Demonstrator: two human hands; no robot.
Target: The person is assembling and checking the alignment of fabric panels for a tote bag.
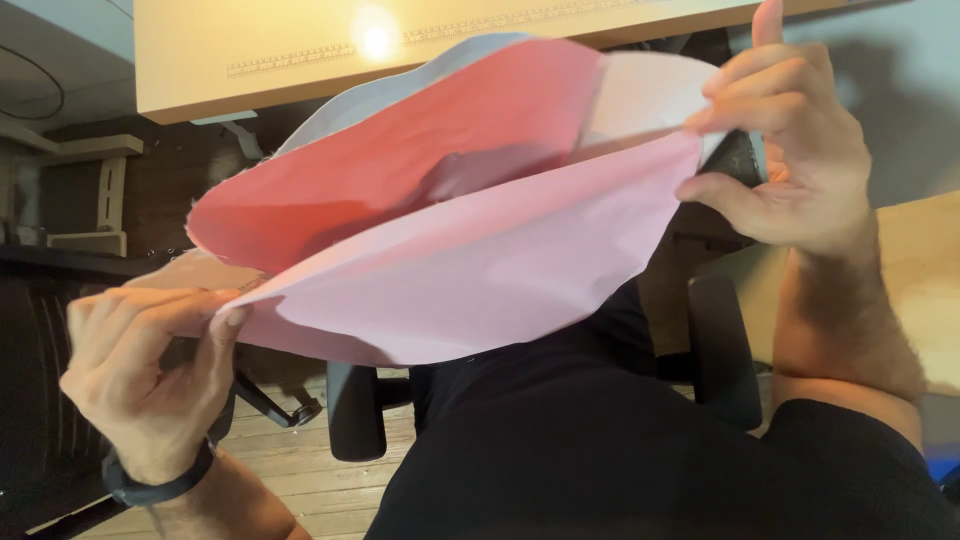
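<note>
Both grips were pinched shut on the pink paper sheet [470,260], the left hand [150,370] at its lower corner and the right hand [790,150] at its upper edge, held in mid-air over the lap, where an uneven pull looked likely to tear or miscrease the half-formed fold.

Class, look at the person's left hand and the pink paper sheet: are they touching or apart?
Touching. The head view shows the left hand pinching the lower left corner of the pink paper sheet between thumb and fingers.
</note>
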